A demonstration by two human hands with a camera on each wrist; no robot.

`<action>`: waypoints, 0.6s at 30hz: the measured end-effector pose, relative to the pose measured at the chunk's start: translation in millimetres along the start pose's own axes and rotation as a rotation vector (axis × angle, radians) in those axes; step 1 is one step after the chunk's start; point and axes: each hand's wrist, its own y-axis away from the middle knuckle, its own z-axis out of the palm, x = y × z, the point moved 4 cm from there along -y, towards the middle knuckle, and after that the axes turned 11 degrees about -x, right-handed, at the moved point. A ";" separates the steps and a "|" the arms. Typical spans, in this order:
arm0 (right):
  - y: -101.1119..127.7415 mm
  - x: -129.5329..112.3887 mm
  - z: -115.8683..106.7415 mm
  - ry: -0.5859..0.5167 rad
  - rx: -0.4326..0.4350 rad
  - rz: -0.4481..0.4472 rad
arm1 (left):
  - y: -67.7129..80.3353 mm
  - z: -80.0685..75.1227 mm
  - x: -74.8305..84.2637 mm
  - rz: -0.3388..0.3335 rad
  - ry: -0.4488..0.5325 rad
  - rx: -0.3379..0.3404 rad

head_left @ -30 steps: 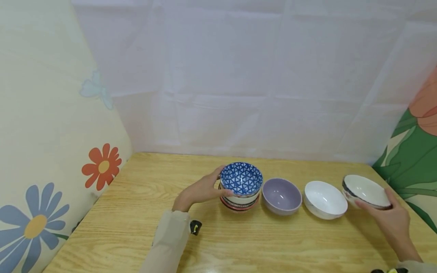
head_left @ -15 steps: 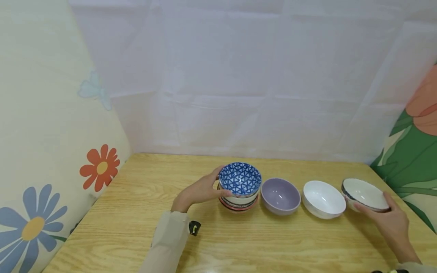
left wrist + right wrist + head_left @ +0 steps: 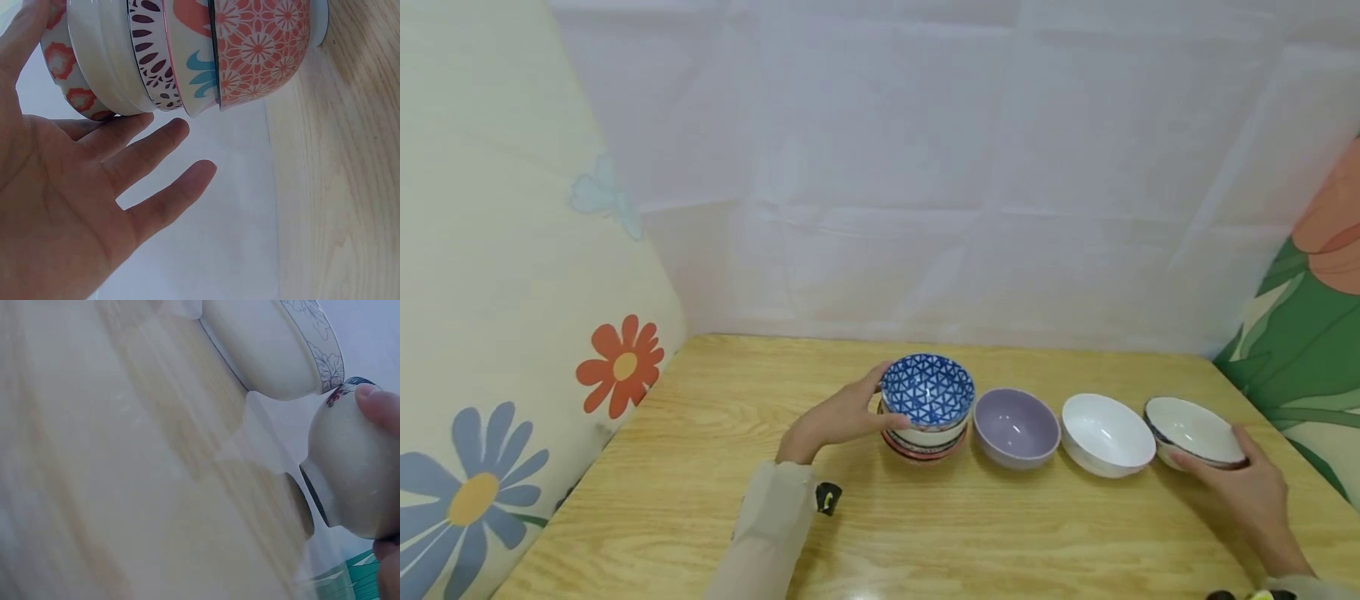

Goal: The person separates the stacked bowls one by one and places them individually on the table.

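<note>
Setting-out step, I judge: right hand grips the rimmed bowl at the row's right end, just off the table; left hand, fingers relaxed, steadies the bowl stack; next, lower it flat.

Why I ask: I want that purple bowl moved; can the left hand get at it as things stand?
Probably yes, once it lets go. The left hand rests on the bowl stack, which stands between it and the purple bowl; reaching over looks free.

Left hand extended forward, fingers straight and spread; right hand reaches far right, fingers curled in a grip
</note>
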 end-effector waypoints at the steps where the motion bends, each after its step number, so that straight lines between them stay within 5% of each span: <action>1: -0.6 -0.1 0.9 -0.004 -0.002 0.005 | -0.1 -0.4 -0.4 -0.001 -0.001 -0.001; 18: -5.1 5.5 0.4 -0.011 -0.037 0.007 | -1.3 0.3 -0.9 -0.003 -0.014 -0.001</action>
